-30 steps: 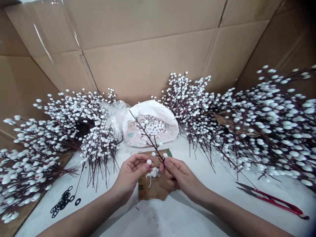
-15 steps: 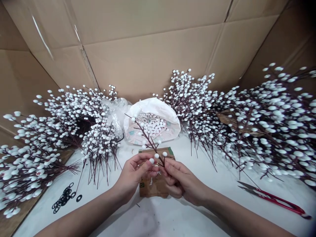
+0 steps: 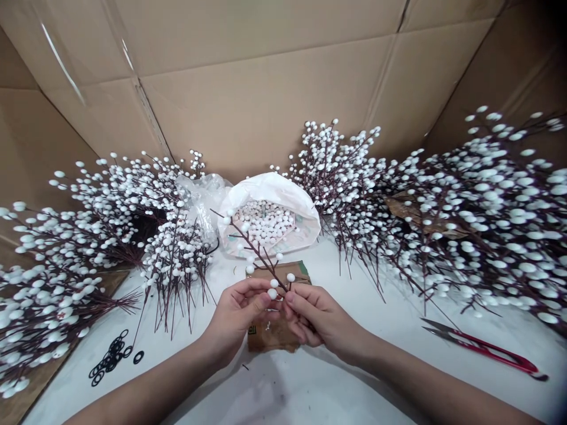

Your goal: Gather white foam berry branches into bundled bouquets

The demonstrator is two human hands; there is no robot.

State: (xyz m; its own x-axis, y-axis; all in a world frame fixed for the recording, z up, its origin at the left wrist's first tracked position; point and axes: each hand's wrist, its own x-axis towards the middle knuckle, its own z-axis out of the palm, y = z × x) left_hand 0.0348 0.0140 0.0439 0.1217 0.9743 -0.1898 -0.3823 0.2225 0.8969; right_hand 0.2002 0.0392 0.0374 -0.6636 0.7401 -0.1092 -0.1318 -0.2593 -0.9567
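A dark brown artificial berry branch (image 3: 258,248) with a few white balls slants up and left between my hands. My right hand (image 3: 312,313) pinches it near its lower end. My left hand (image 3: 241,310) is closed beside the stem, a white foam berry (image 3: 271,293) held between thumb and fingers. Beneath both hands lies a piece of brown cardboard (image 3: 274,339), its middle partly covered by them. Just beyond the branch, a white bag (image 3: 305,233) stands wide at the mouth, full of loose white berries (image 3: 266,221).
Finished-looking berry bunches (image 3: 179,254) crowd the left side, and more berry stems (image 3: 354,177) fill the right. Black rubber rings (image 3: 110,357) lie at the left front. Red-handled snips (image 3: 487,348) rest at the right. Cardboard walls (image 3: 266,100) enclose the white table (image 3: 336,389).
The whole view has shifted slightly. My right hand's fingers have tucked in closer to my left hand, the branch still in them; the white berry remains at my left fingertips.
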